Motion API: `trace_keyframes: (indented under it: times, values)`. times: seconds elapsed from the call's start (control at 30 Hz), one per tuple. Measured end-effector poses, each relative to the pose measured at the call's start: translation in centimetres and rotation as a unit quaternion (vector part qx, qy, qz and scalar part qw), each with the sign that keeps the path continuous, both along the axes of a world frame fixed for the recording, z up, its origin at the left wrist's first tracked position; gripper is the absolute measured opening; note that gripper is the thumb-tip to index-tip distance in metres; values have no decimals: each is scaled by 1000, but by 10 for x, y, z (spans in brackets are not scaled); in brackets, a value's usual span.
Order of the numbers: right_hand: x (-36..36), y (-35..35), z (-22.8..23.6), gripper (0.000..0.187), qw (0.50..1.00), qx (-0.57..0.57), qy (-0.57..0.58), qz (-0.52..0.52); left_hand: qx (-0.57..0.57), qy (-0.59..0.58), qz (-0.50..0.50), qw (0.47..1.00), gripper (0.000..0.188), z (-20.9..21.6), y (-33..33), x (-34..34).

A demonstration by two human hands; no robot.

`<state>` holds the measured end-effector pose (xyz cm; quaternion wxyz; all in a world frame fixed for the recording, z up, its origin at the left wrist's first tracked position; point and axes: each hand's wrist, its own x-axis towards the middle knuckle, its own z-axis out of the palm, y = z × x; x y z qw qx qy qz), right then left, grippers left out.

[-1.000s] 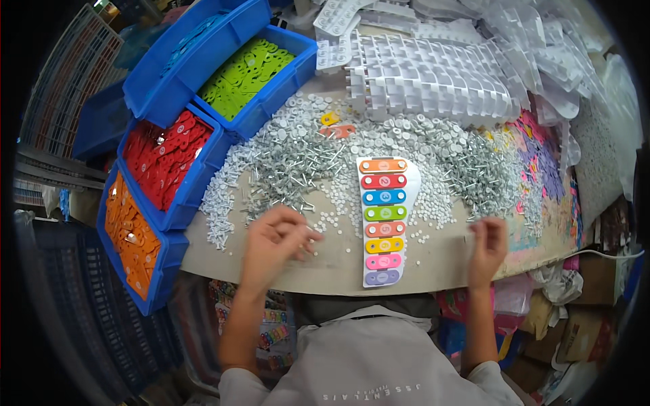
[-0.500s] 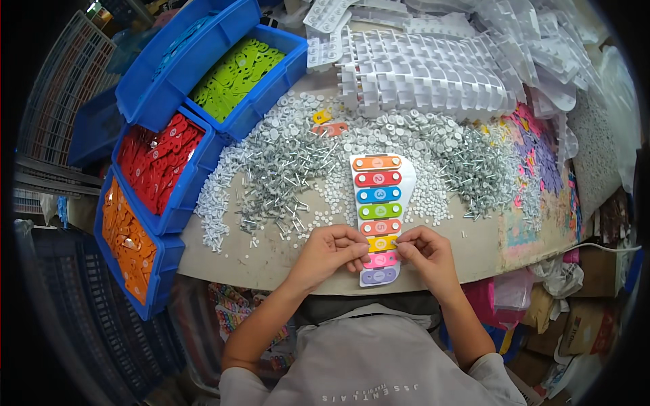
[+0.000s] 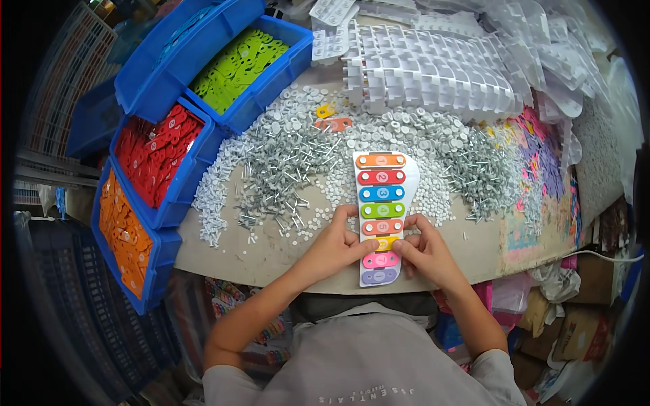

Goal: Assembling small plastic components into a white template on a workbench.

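Observation:
A toy xylophone with a white base (image 3: 410,181) and a column of coloured bars lies upright before me at the table's front edge. My left hand (image 3: 333,247) grips its left side, the thumb pressed on the left end of the yellow bar (image 3: 386,244). On the opposite edge my right hand (image 3: 428,253) is closed, its thumb on the yellow bar's right end. White round caps show on the bars above. The pink bar (image 3: 380,260) and the purple bar (image 3: 378,276) below have no white caps. Fingers under the base are partly hidden.
Heaps of metal pins (image 3: 281,172) and small white caps (image 3: 399,128) spread beyond the xylophone. Blue bins with red bars (image 3: 159,152), orange bars (image 3: 124,237) and green bars (image 3: 237,68) stand at left. White plastic frames (image 3: 433,68) are stacked at the back; purple bars (image 3: 542,155) lie right.
Both hands have shifted from pinching at the yellow bar's ends to gripping the base's sides with thumbs pressed down. White caps now show under the thumbs' tips.

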<state>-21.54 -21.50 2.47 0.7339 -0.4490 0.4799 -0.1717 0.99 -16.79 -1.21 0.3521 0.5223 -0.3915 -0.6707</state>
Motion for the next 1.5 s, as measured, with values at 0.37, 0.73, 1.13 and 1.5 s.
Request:
trace_keyframes:
  times: [0.37, 0.73, 1.13, 1.5]
  values:
    - [3, -2, -15, 18, 999, -24, -3, 31, 3, 32, 0, 999, 66, 9, -8, 4]
    - [-25, -6, 3, 13, 948, -235, 216, 14, -68, -73, -9, 995, 65, 8, 5, 7]
    - [-214, -72, -57, 24, 654, -498, 554, -128, -257, -660, 264, 655, 5, 25, 50, 168]
    - [-224, -84, -70, 10, 747, -472, 405, -236, -232, -720, 206, 620, 12, 11, 45, 163]
